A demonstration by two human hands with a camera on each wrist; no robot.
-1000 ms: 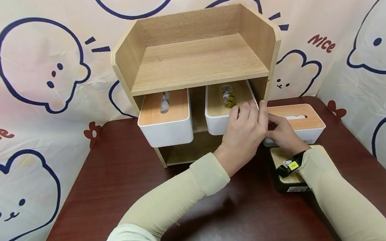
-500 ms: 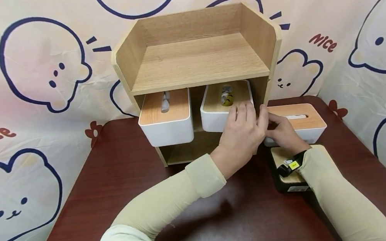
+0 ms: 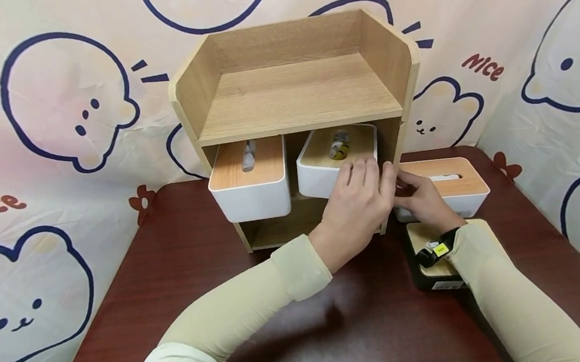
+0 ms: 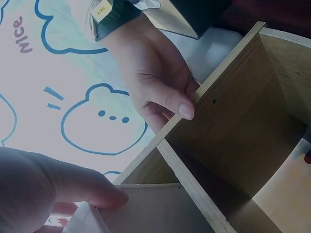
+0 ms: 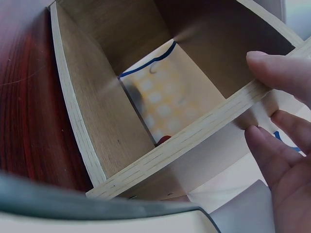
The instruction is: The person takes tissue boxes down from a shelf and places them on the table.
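white box, right of 2 in shelf: sits askew, jutting past shelf's front | left hand pinches box's near right corner | right hand seems to clasp shelf's right panel, partly hidden | likely light, stiff, slick; best held by its walls (lid may lift)

Red "Nice" on cartoon-print backdrop, right side; again at left, edge-cut. Yellow wrist tag, white label on dark box: too small to read.
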